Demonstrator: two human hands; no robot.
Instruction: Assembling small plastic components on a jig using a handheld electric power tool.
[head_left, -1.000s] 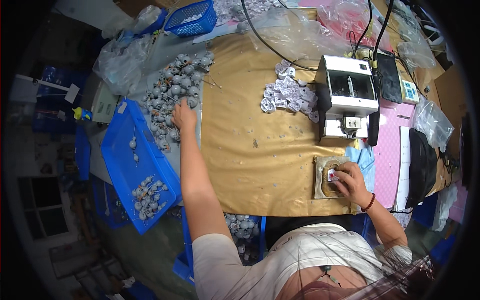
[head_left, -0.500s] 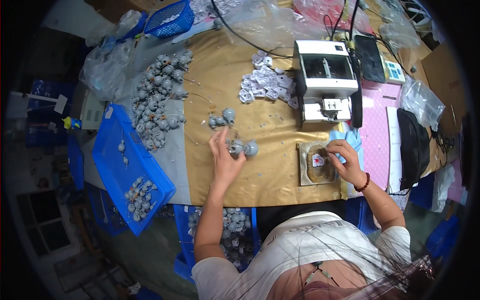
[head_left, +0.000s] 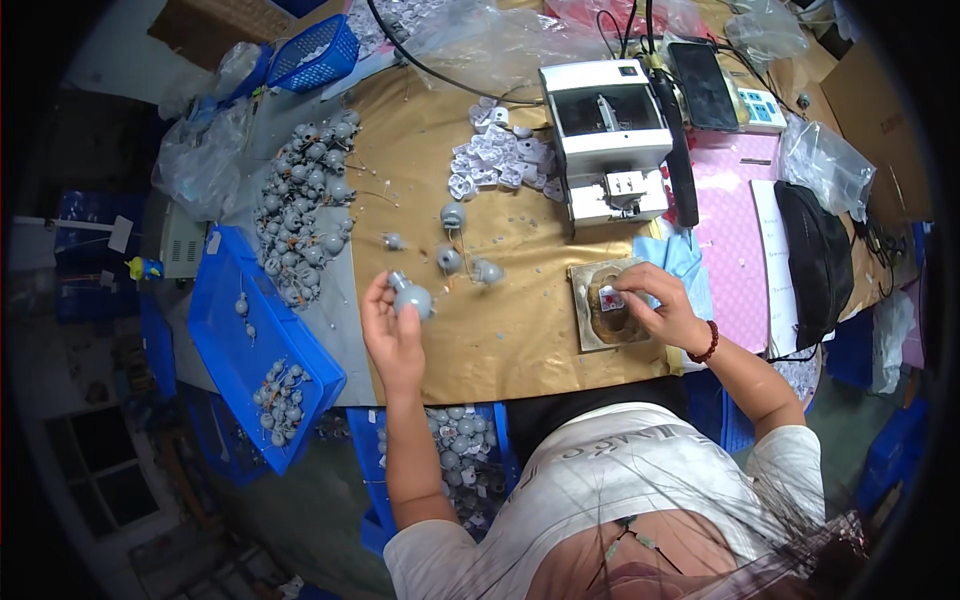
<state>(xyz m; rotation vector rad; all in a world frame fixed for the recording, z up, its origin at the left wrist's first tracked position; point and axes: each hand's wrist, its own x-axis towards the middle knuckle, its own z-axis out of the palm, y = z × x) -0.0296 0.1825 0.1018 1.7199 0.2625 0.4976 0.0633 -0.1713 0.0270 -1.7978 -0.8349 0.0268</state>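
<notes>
My left hand (head_left: 394, 345) is closed around a grey ball-shaped part with a short neck (head_left: 413, 297), raised over the tan work cover. Just beyond it lie several more grey ball parts (head_left: 487, 270), some joined by thin wires. On the right, my right hand (head_left: 668, 312) reaches over a square dish (head_left: 590, 336) with a brownish hollow. Its thumb and forefinger are pinched at a small white piece with a red mark (head_left: 611, 298); whether they grip that piece or something smaller cannot be made out.
A large pile of grey ball parts (head_left: 300, 205) lies left of the cover, beside a blue tray (head_left: 235, 315). White plastic pieces (head_left: 495, 160) lie near a white-and-black bench machine (head_left: 610, 150). A blue cloth (head_left: 678, 262) and black pouch (head_left: 815, 265) are at the right.
My left hand has picked up a grey ball part and drawn it left and nearer. My right hand's fingertips have moved in over the dish to the white piece. The whole view has shifted slightly.
</notes>
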